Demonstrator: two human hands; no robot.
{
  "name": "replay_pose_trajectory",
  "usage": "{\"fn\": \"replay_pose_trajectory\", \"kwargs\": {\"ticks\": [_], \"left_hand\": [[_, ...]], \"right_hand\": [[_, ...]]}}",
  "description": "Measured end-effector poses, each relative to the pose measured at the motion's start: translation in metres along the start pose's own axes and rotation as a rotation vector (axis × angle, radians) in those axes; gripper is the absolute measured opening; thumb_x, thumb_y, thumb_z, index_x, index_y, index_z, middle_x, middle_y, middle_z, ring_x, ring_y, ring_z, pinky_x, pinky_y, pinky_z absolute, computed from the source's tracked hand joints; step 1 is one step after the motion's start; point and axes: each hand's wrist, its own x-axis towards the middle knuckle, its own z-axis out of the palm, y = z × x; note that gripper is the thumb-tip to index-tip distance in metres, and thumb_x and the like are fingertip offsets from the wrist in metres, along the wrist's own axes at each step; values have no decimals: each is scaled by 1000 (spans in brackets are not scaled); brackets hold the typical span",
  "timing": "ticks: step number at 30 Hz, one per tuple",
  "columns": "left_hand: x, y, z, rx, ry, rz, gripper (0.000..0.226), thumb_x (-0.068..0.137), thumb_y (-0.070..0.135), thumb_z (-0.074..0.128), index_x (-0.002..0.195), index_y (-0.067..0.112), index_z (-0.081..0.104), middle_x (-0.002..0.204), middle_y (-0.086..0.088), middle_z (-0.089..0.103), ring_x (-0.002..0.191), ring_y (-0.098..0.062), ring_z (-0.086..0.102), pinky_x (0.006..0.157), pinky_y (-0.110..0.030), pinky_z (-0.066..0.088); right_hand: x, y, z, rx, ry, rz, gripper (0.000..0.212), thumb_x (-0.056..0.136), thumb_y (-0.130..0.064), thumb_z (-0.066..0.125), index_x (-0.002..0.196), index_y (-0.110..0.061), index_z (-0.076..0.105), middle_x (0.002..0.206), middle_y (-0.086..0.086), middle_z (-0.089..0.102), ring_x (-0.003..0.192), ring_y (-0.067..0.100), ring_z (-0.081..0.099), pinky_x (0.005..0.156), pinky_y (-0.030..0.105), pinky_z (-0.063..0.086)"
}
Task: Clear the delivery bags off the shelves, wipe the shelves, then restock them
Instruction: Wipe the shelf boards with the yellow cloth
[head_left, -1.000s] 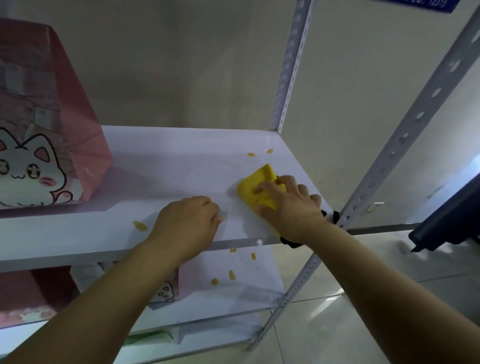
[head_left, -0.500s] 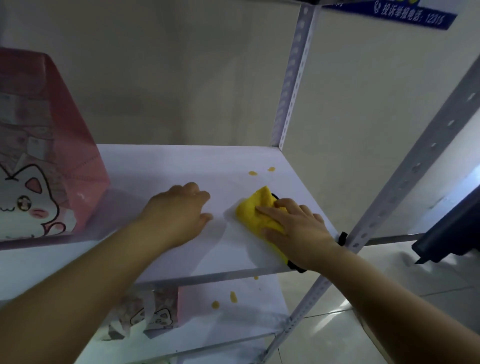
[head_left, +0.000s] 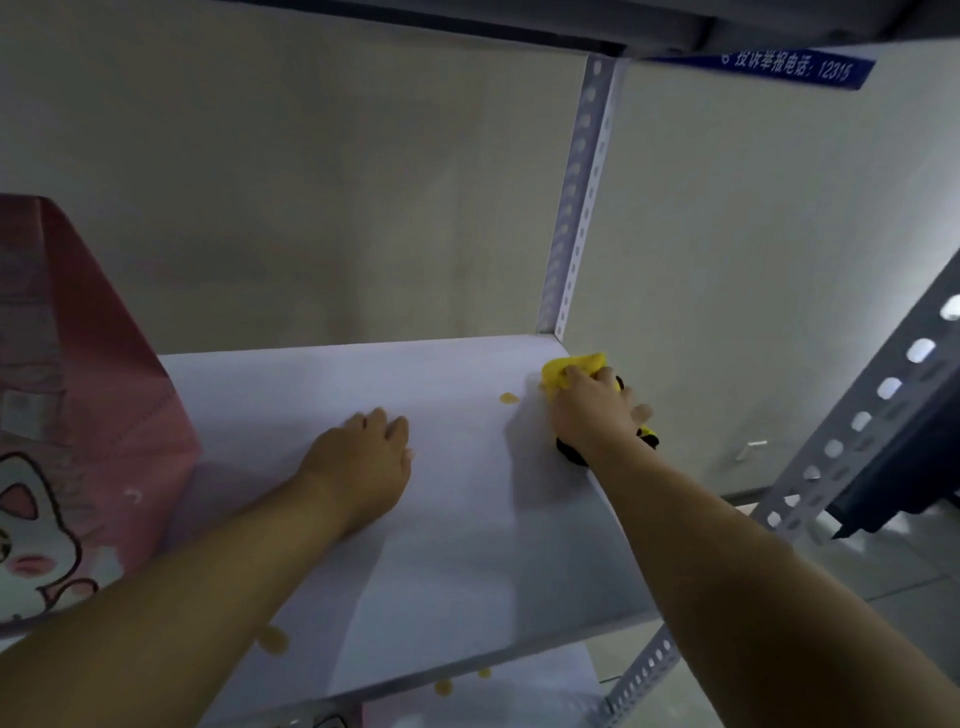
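Observation:
A white shelf board (head_left: 457, 561) fills the middle of the head view. My right hand (head_left: 592, 410) presses a yellow cloth (head_left: 563, 370) onto the shelf's far right corner, by the rear upright. My left hand (head_left: 363, 457) lies flat on the middle of the board, fingers together, holding nothing. A pink delivery bag with a cartoon cat (head_left: 78, 426) stands on the left end of the same shelf. Small yellow spots (head_left: 509, 398) mark the board near the cloth and at its front edge (head_left: 274, 638).
Perforated metal uprights stand at the rear right (head_left: 576, 208) and front right (head_left: 852, 441). A lower shelf (head_left: 519, 691) with yellow spots shows beneath. A dark object (head_left: 904, 483) sits right of the frame, above a tiled floor. A blue sign (head_left: 779, 65) hangs on the wall.
My right hand slid the yellow cloth from the shelf's front right area back to the far right corner. My left hand moved further onto the board. The view moved closer and higher.

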Motion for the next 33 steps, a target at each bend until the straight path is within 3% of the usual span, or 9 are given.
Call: {"fn": "replay_pose_trajectory", "kwargs": {"ticks": [4,10,13,17,19,21,25,27,33], "left_hand": [[1,-3,2,-22,19,17,52,100,35,18,146,12,20,153,-13,21,136,-30,27,104,-41,33],[1,-4,5,-30,17,26,53,100,37,17,148,14,14,155,-12,15,141,-29,18,108,-41,28],[1,-5,6,-16,38,34,54,100,37,17,148,13,14,155,-13,15,141,-29,19,108,-40,27],[2,-6,8,-30,20,40,54,100,37,17,148,13,14,155,-13,14,141,-30,17,109,-40,26],[3,-6,8,-30,21,42,54,99,37,17,148,13,15,155,-13,15,141,-30,18,109,-40,27],[3,-7,8,-11,27,46,54,99,37,17,148,13,16,155,-14,17,140,-31,20,108,-41,29],[3,-6,9,17,44,38,55,99,38,18,147,13,17,154,-15,19,139,-31,23,105,-41,32],[4,-5,8,19,43,40,55,99,39,18,147,13,17,154,-15,19,139,-31,23,105,-41,32],[5,-6,9,-20,7,35,54,99,37,19,147,12,17,154,-15,17,140,-32,20,108,-41,28]], "right_hand": [[8,-22,5,-61,-54,-191,46,90,-43,38,134,-34,33,143,5,32,123,39,34,97,54,22],[-26,-7,18,-38,7,-648,42,91,-52,35,133,-52,32,143,-13,36,122,25,40,90,42,25],[-9,4,12,-26,-33,-578,41,92,-50,34,133,-55,31,147,-15,32,127,24,37,95,43,26],[21,-3,10,-70,20,-234,41,92,-33,34,131,-44,35,142,-3,37,119,31,40,90,44,27],[25,-22,10,-93,1,-161,43,89,-27,33,131,-39,35,140,2,36,119,34,38,92,47,26],[18,-40,13,-117,-23,-259,44,91,-31,33,134,-40,31,144,2,32,123,37,35,97,50,24],[-8,-45,27,-129,-2,-650,44,93,-43,33,136,-44,27,142,-7,34,116,32,42,89,44,28],[-8,-31,22,-70,-43,-709,45,93,-43,36,137,-47,28,144,-12,34,119,30,41,91,42,27],[15,-5,9,-114,7,-168,48,89,-25,32,136,-39,28,141,0,35,117,34,39,92,45,28]]}}
